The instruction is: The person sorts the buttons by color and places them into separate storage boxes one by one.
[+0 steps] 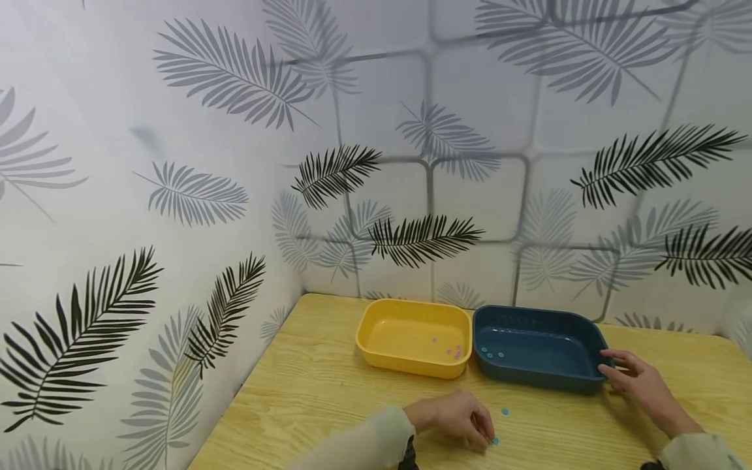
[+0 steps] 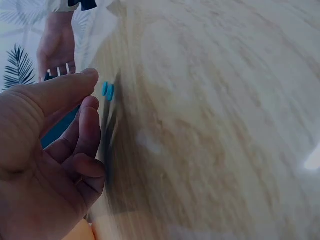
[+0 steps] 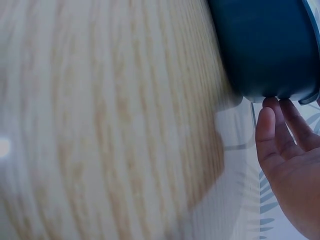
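Note:
My left hand (image 1: 461,419) is low over the table, thumb and fingers loosely bent beside small light-blue button-like discs. In the left wrist view, two discs (image 2: 108,91) lie on the wood just past the fingertips; I see nothing held between thumb and fingers. One more blue disc (image 1: 505,411) lies between that hand and the dark blue bin (image 1: 540,378). My right hand (image 1: 643,388) touches the right end of this bin with its fingertips. From the right wrist view, the extended fingers (image 3: 267,132) meet the bin's outer wall (image 3: 272,60).
A yellow bin (image 1: 405,365) with several pink discs (image 1: 449,352) stands left of the blue bin. Inside the blue bin, three blue discs (image 1: 490,356) lie at its left end. Behind the wooden table (image 1: 294,391) rises a feather-patterned wall (image 1: 388,98).

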